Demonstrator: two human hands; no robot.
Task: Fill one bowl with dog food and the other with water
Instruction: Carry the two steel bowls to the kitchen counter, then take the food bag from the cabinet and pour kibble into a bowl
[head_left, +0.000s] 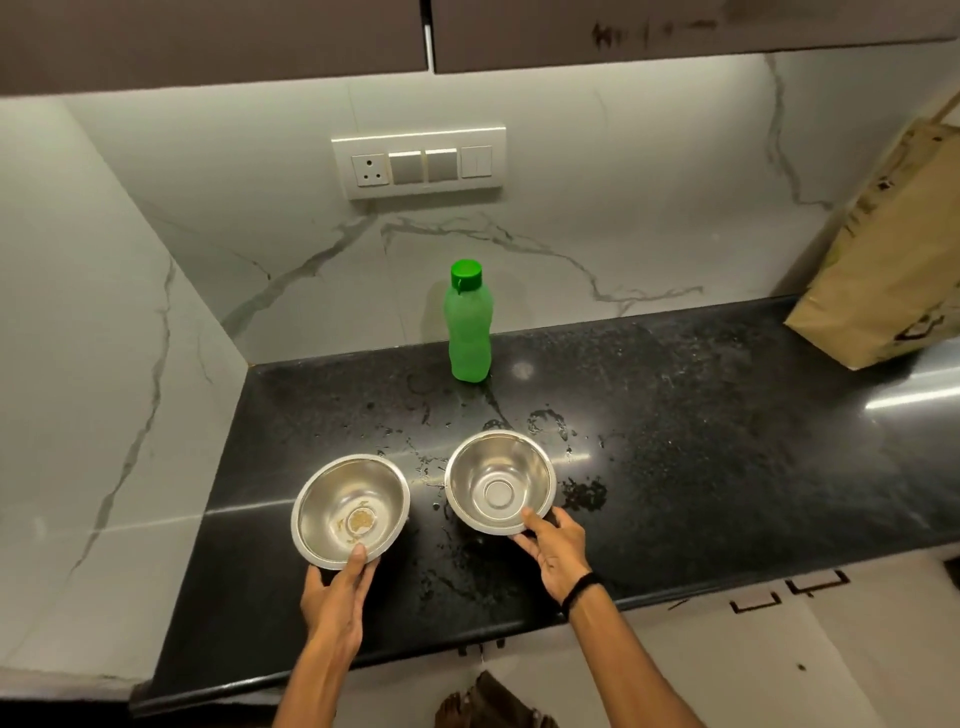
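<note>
The left bowl is gripped at its near rim by the left hand, thumb laid over the edge and fingers tucked beneath; the right bowl is pinched the same way by the right hand, on whose wrist a dark band is worn. Both steel bowls are held side by side, apart, over the front of the black counter; whether they rest on it or are raised just clear cannot be told. Nothing has been poured: only a yellowish smear is seen in the left bowl, and the right one is bare. Behind them a capped green bottle is stood upright near the wall. Splashes of water are spread across the counter, so a bowl set down there could probably slide, and a bowl held by one edge might be tipped once filled. The bottle's level is hard to make out. A brown paper bag is cut off at the right; its contents are hidden.
</note>
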